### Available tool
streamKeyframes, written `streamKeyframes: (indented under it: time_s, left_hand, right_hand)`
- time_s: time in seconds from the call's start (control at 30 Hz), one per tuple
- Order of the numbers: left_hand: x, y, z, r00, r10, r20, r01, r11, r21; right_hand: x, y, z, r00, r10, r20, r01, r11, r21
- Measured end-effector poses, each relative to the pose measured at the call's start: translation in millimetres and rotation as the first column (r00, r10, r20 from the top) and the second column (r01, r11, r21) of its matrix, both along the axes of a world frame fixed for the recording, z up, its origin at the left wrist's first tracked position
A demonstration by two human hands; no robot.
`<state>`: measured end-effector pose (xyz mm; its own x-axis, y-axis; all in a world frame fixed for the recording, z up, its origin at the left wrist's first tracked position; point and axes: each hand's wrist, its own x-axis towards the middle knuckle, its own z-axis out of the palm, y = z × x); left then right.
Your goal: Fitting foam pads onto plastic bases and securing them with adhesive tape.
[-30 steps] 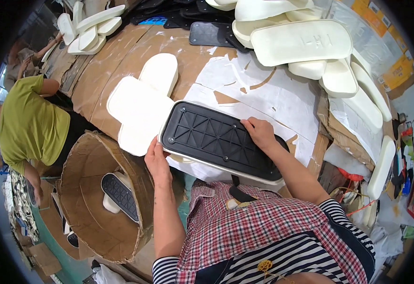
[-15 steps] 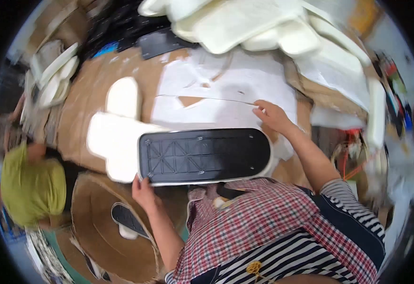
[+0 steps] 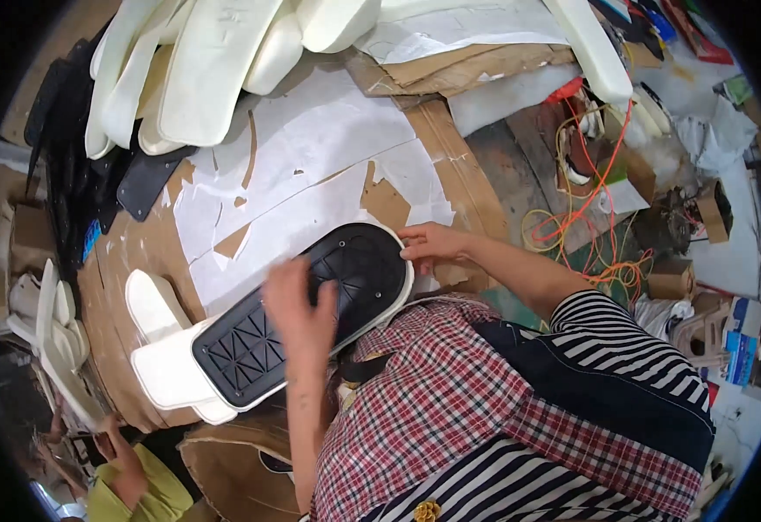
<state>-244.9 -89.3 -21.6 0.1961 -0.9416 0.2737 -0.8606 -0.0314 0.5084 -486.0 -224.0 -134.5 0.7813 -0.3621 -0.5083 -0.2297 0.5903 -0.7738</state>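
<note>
A long white foam cushion (image 3: 409,271) with rounded ends lies tilted on the table's near edge. Set into its upturned side is a black ribbed plastic base plate (image 3: 361,271). My right hand (image 3: 433,245) pinches the cushion's rim at its right end. Over the middle of the plate hovers my left hand (image 3: 298,304), blurred by motion, thumb apart from the fingers and nothing seen in it. Other white foam cushions (image 3: 165,370) lie under and beside the left end.
White foam cushions (image 3: 215,78) are heaped at the back, by black plates (image 3: 147,183). White paper (image 3: 311,148) covers part of the cardboard tabletop (image 3: 463,174). A cardboard drum (image 3: 233,474) stands below the table. At left is another person's yellow-green sleeve (image 3: 150,483). Orange cords (image 3: 611,178) tangle at right.
My view has swung to the right. My left hand has left the cushion's corner and risen over the plate. My right hand has come down from the paper to the cushion's right end.
</note>
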Motion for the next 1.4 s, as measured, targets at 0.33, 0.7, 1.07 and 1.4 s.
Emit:
streamKeyframes:
  time_s: [0.33,0.7,1.07,1.4]
  left_hand:
    - [-50.2,-31.4,-14.3,0.945,-0.295,0.144,0.203,0.87,0.45]
    - [-68.2,-34.0,-19.5,0.941,-0.223,0.256,0.119,0.923,0.366]
    - [-77.8,-31.9,-21.8,0.93,-0.271,0.249,0.163,0.91,0.382]
    - [-69.4,-33.3,-9.8,0.944,-0.28,0.177,0.162,0.857,0.489]
  right_hand:
    - [8.3,8.8,2.5,0.973,-0.224,0.062,0.218,0.971,0.096]
    - [20.4,9.1,-11.7,0.96,-0.274,0.065,0.275,0.961,-0.008]
    - [33.5,12.2,1.2,0.964,-0.264,-0.034,0.24,0.918,-0.317]
    - [42.7,14.4,-12.9,0.958,-0.283,-0.041,0.247,0.889,-0.386]
